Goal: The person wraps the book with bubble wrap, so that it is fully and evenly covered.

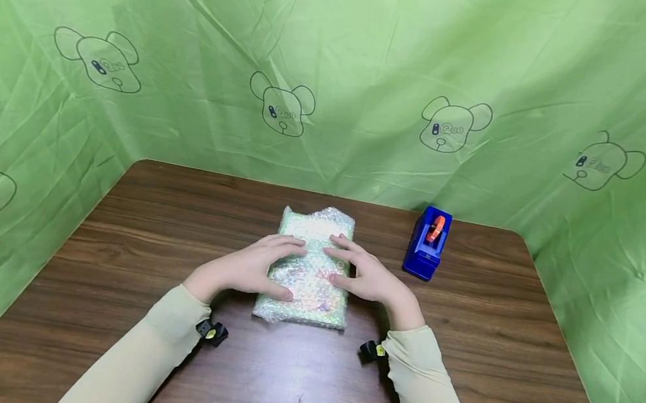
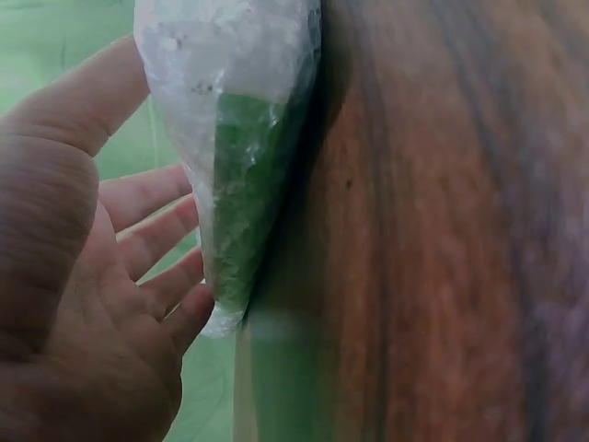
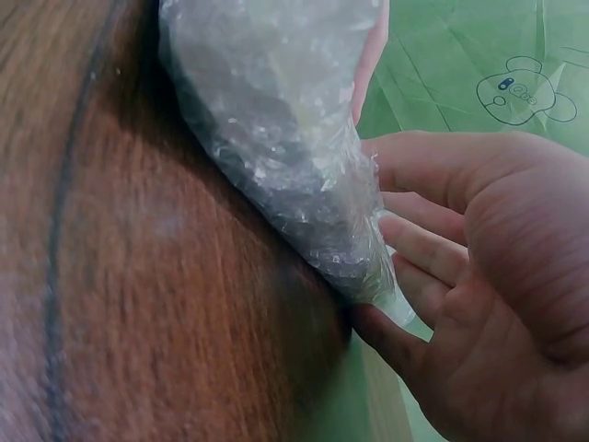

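Observation:
A flat, rectangular item in clear bubble wrap [image 1: 310,292] lies on the table between both hands, its surface shiny and greenish. My left hand [image 1: 254,265] rests over its left side, fingers spread and thumb toward the near half. From the other side, my right hand [image 1: 371,277] lies over the right edge with fingers spread and fairly straight. In the left wrist view, the fingers [image 2: 152,230] reach along the edge of the wrap, and a green patch shows through the plastic. The right wrist view has the fingers [image 3: 423,249] against the crinkled wrap.
A blue tape dispenser [image 1: 425,255] with an orange ring [image 1: 435,229] in it stands at the back right of the brown wooden table [image 1: 133,260]. Green fabric [image 1: 368,49] with bear-head drawings hangs around the back and sides. A small black camera sits at each wrist.

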A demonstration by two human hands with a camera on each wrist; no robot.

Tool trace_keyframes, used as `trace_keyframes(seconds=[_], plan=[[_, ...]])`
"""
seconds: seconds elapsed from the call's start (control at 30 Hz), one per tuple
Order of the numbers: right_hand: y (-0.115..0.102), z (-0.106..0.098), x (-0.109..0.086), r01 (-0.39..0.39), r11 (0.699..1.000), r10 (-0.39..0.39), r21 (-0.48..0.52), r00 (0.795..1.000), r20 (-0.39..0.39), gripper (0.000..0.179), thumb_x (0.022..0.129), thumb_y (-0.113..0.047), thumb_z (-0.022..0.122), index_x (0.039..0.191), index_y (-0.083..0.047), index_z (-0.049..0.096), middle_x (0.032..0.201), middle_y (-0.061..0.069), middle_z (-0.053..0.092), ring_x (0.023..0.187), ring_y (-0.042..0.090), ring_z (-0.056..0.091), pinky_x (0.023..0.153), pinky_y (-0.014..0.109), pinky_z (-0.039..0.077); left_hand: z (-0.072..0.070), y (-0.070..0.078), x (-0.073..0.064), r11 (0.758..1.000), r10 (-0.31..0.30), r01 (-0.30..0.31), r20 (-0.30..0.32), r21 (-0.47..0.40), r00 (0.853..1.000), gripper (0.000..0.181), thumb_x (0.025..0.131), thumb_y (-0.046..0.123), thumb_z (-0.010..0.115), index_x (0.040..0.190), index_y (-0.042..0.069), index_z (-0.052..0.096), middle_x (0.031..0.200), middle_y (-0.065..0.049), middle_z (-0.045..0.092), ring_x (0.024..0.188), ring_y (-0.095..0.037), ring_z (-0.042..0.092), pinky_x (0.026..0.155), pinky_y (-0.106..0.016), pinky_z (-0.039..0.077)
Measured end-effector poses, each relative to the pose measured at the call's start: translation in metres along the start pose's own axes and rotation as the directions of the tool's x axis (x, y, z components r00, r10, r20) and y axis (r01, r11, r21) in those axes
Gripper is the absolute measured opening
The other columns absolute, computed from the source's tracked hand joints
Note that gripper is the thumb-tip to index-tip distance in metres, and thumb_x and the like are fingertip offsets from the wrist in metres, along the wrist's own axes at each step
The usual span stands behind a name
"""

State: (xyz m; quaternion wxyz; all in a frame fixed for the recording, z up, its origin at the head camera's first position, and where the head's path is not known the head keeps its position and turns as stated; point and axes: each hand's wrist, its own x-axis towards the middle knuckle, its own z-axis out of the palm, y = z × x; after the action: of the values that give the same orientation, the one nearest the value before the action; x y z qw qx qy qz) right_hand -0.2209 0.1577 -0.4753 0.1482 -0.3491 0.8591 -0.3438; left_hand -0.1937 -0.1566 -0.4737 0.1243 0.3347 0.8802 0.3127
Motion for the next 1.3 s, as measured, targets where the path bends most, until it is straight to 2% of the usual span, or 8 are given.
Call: trace_keyframes(seconds=[0.1, 0.33, 0.57, 0.8, 1.0, 1.1, 1.2, 1.3], plan=[[0.0, 0.0, 0.0, -0.004, 1.0, 0.004, 0.001, 1.0, 0.001, 0.059, 0.104, -0.019, 0.075, 0.159, -0.006, 0.058, 0.177, 0.014, 0.033, 0.167, 0.037, 0.02, 0.129, 0.063, 0.028, 0.001, 0.001, 0.0, 1.0, -0.009, 0.009, 0.004, 0.001, 1.0, 0.093, 0.089, 0.051, 0.088, 0.164, 0.013, 0.049, 0.175, -0.007, 0.036, 0.165, -0.035, 0.024, 0.129, -0.063, 0.028], [-0.002, -0.001, -0.001, 0.005, 1.0, -0.005, 0.005, 1.0, -0.003, 0.058, 0.105, -0.018, 0.074, 0.158, -0.004, 0.057, 0.176, 0.016, 0.034, 0.166, 0.04, 0.02, 0.128, 0.066, 0.028, 0.002, 0.004, -0.001, 0.999, -0.045, 0.044, 0.013, 0.019, 0.999, 0.095, 0.088, 0.049, 0.09, 0.165, 0.014, 0.048, 0.177, -0.004, 0.034, 0.169, -0.032, 0.009, 0.132, -0.061, 0.02], [-0.002, -0.001, 0.0, -0.016, 1.0, 0.016, 0.01, 1.0, 0.005, 0.058, 0.105, -0.019, 0.074, 0.159, -0.006, 0.057, 0.178, 0.013, 0.032, 0.167, 0.036, 0.017, 0.13, 0.062, 0.026, 0.0, 0.006, -0.001, 0.999, -0.03, 0.029, 0.016, 0.026, 0.999, 0.093, 0.09, 0.05, 0.088, 0.165, 0.013, 0.049, 0.177, -0.006, 0.034, 0.165, -0.035, 0.024, 0.128, -0.061, 0.032], [-0.004, 0.002, 0.0, -0.021, 1.0, 0.021, 0.0, 1.0, 0.001, 0.058, 0.106, -0.018, 0.071, 0.16, -0.005, 0.055, 0.178, 0.013, 0.031, 0.167, 0.037, 0.016, 0.13, 0.065, 0.025, 0.001, 0.004, 0.0, 1.0, -0.02, 0.02, 0.023, -0.001, 1.0, 0.092, 0.09, 0.049, 0.088, 0.165, 0.012, 0.049, 0.177, -0.007, 0.034, 0.166, -0.036, 0.023, 0.129, -0.062, 0.03], [-0.01, 0.002, 0.001, -0.032, 0.998, 0.031, -0.051, 0.999, -0.021, 0.057, 0.106, -0.02, 0.072, 0.159, -0.005, 0.056, 0.177, 0.015, 0.032, 0.167, 0.037, 0.018, 0.13, 0.063, 0.026, 0.001, 0.003, 0.0, 1.0, -0.019, 0.019, 0.021, -0.006, 1.0, 0.091, 0.091, 0.049, 0.087, 0.165, 0.012, 0.049, 0.177, -0.008, 0.034, 0.166, -0.037, 0.021, 0.129, -0.064, 0.029], [-0.013, 0.001, 0.001, -0.04, 0.997, 0.036, -0.072, 0.998, -0.055, 0.057, 0.103, -0.019, 0.075, 0.156, -0.005, 0.059, 0.174, 0.016, 0.038, 0.165, 0.038, 0.025, 0.13, 0.062, 0.028, 0.001, 0.004, 0.0, 1.0, -0.019, 0.019, 0.021, -0.017, 1.0, 0.092, 0.091, 0.049, 0.088, 0.165, 0.011, 0.048, 0.177, -0.009, 0.034, 0.166, -0.038, 0.02, 0.129, -0.064, 0.028], [-0.016, -0.001, 0.001, -0.04, 0.996, 0.031, -0.079, 0.994, -0.104, 0.058, 0.101, -0.021, 0.078, 0.155, -0.006, 0.06, 0.169, 0.016, 0.047, 0.159, 0.039, 0.039, 0.126, 0.061, 0.037, 0.002, 0.003, -0.001, 1.0, -0.024, 0.024, 0.023, -0.018, 0.999, 0.092, 0.09, 0.049, 0.088, 0.165, 0.012, 0.048, 0.177, -0.008, 0.033, 0.167, -0.037, 0.018, 0.129, -0.063, 0.027], [-0.018, -0.006, -0.003, -0.05, 0.998, 0.042, -0.049, 0.985, -0.165, 0.057, 0.101, -0.023, 0.079, 0.153, -0.008, 0.062, 0.159, 0.015, 0.058, 0.137, 0.04, 0.061, 0.111, 0.058, 0.052, 0.002, 0.003, -0.002, 0.999, -0.03, 0.031, 0.025, -0.01, 0.999, 0.093, 0.091, 0.051, 0.087, 0.166, 0.013, 0.047, 0.178, -0.006, 0.032, 0.167, -0.036, 0.017, 0.13, -0.063, 0.026]])
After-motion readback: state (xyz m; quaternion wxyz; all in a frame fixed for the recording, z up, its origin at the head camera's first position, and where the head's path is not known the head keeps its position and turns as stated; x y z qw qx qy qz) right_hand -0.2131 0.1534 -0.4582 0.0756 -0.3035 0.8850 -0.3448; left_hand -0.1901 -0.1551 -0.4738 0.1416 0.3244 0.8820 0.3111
